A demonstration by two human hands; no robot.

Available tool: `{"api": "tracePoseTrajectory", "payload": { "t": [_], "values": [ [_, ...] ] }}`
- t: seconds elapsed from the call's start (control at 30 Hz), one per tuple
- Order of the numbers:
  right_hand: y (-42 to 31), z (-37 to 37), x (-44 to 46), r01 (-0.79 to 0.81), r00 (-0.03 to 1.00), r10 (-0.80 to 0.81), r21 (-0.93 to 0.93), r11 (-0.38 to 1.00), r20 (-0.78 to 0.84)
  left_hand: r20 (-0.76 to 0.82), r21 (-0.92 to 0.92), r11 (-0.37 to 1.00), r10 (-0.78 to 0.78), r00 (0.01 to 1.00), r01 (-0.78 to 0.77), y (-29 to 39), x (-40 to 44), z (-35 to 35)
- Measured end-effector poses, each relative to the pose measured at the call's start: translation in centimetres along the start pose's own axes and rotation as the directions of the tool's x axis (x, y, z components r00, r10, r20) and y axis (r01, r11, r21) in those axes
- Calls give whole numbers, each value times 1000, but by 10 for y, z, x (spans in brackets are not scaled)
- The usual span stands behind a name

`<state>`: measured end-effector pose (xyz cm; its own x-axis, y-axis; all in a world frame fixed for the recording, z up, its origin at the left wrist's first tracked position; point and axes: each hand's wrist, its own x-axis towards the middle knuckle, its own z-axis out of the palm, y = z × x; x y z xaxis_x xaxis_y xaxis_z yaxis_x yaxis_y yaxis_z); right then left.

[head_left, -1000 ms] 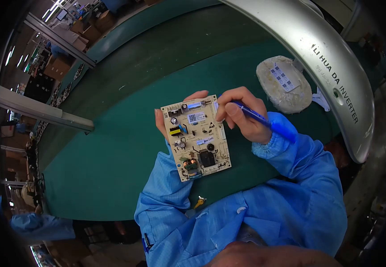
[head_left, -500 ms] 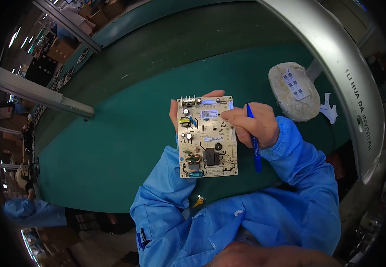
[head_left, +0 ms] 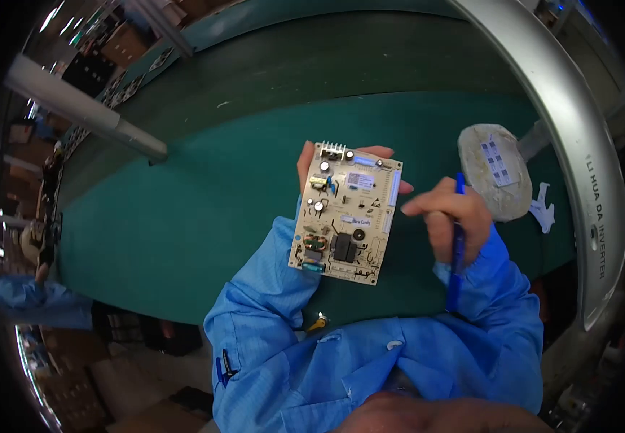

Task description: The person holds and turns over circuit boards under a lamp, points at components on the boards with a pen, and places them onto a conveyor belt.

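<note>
A pale printed circuit board [head_left: 347,213] is held over the bench, its component side facing me. It carries capacitors, coils, black relays and a QR label. My left hand [head_left: 304,166] grips it from behind, with fingertips showing around the far end and both sides; the palm is hidden. To the right of the board, apart from it, my right hand [head_left: 460,214] has its fingers curled around a blue marker pen [head_left: 456,256]. The pen sits roughly upright in the view, crossing the hand, and the index finger points toward the board's right edge.
On the green bench [head_left: 182,238], a pale wrapped oval block [head_left: 496,195] bears printed labels, with a white scrap [head_left: 543,208] beside it. A silver curved lamp arm [head_left: 543,79] arches over the right. A yellow item [head_left: 318,322] lies near my body. Another person's blue sleeve [head_left: 45,299] shows at left.
My right hand has drawn away from the board to the right, with the pen still in it. The board now tilts slightly clockwise. The whole view has shifted a little.
</note>
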<state>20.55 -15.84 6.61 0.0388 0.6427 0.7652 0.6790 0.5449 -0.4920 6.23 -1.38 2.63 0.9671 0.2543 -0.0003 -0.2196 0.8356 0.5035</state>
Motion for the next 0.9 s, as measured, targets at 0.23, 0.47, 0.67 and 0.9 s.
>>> {"api": "tracePoseTrajectory", "payload": {
  "t": [0.23, 0.47, 0.67, 0.9],
  "values": [
    [-62, -28, -13, 57, 986, -155, 742, 668, 63, 98, -193, 976, 121, 988, -100, 21, 11, -59],
    [-85, -26, -36, 250, 968, -191, 709, 660, -164, 256, -26, 1000, -8, 967, 15, 27, -5, -35],
    [-95, -47, -61, 298, 951, -175, 603, 740, -255, 291, -145, 984, -59, 955, 105, 29, -9, -23],
    [-98, -17, -37, 355, 924, -202, 533, 768, -324, 350, -103, 991, -41, 936, 82, 31, -11, -19]
  ]
}}
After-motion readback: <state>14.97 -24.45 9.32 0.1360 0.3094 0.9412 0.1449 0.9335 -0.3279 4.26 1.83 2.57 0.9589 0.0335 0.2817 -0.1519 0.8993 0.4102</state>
